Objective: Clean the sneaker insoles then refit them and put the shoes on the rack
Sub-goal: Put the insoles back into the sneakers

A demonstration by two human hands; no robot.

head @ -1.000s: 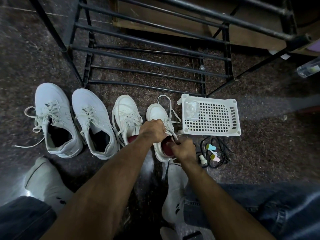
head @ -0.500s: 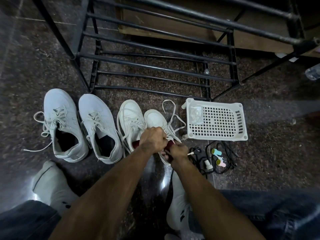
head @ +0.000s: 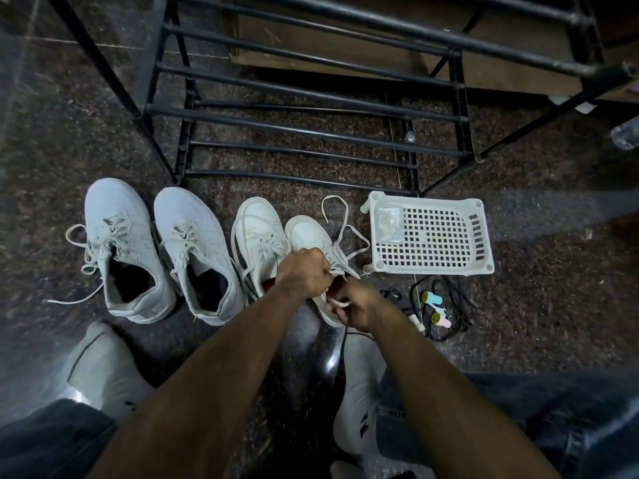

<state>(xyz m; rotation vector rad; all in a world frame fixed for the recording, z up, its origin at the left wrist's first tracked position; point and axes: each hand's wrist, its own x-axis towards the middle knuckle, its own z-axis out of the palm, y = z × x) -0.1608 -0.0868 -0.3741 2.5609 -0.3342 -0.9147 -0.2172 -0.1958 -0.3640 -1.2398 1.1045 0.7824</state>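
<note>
Several white sneakers stand in a row on the dark floor before the black metal rack. The two on the left, one at the far left and one beside it, gape with loose laces and dark insides. The third sneaker shows a red lining. Over the fourth sneaker, my left hand pinches its white lace at the tongue. My right hand grips a loop of the same lace near the heel. No insole shows.
A white perforated plastic basket lies right of the shoes with a small clear bag in it. Black cables and small pastel bottles lie below it. My socked feet and jeans fill the bottom. A wooden board stands behind the rack.
Both hands have stayed on the fourth sneaker, drawing closer together and working its lace; the right hand now holds a lace loop. The camera has shifted slightly.
</note>
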